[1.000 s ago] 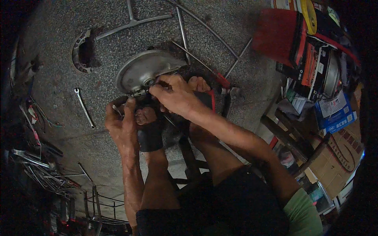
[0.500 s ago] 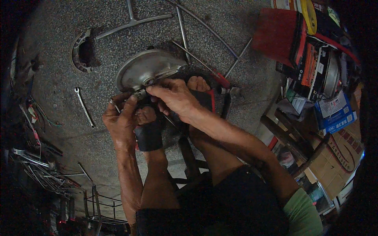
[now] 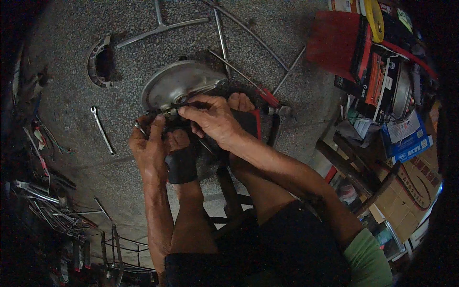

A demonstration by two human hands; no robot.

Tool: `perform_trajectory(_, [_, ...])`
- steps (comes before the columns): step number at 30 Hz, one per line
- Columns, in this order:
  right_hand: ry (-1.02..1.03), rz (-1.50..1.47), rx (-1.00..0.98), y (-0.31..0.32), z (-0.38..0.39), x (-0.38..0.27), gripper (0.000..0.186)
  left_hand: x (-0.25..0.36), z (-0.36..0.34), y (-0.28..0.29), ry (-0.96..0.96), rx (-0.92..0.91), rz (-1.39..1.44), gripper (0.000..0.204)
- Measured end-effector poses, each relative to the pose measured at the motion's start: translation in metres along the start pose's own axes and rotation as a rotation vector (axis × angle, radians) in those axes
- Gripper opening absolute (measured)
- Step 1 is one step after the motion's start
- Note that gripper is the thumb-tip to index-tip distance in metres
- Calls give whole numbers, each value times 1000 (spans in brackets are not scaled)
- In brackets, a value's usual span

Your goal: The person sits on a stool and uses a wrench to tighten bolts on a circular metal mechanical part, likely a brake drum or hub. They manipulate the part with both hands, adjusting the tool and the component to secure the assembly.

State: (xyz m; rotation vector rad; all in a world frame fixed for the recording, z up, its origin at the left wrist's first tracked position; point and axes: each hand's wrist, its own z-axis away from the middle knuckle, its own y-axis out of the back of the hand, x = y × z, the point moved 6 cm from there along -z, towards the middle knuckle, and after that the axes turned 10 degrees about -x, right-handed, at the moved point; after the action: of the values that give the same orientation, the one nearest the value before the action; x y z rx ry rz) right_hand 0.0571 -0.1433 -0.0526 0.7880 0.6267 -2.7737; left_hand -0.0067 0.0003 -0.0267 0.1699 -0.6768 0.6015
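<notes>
Your left grip point(image 3: 149, 143) and right grip point(image 3: 213, 118) pinch a small metal part point(image 3: 170, 114); a metal cover point(image 3: 167, 87) sits just beyond. Keep both ends steady.

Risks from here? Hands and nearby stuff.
1. The small metal part sits at the fingertips of the left hand and right hand; it might slip and drop.
2. The left hand also has a shiny metal piece between its fingers, which may weaken its hold.
3. The bare toes are close to the metal cover and might get knocked if it shifts.
</notes>
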Motion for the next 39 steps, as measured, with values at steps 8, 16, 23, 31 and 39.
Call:
perform_trajectory(8, [-4, 49, -30, 2, -1, 1, 16, 3, -3, 0, 48, -40, -130, 21])
perform_trajectory(16, [12, 83, -51, 2, -3, 1, 16, 1, -2, -2, -106, -68, -158, 20])
perform_trajectory(23, [42, 118, -52, 4, -3, 3, 25, 1, -2, 2, 8, 14, -173, 20])
perform_trajectory(31, [60, 124, -46, 6, -3, 2, 28, 4, -3, 0, -58, -32, -253, 19])
perform_trajectory(39, [53, 151, -53, 6, -3, -1, 28, 2, 1, -1, -132, 5, -135, 21])
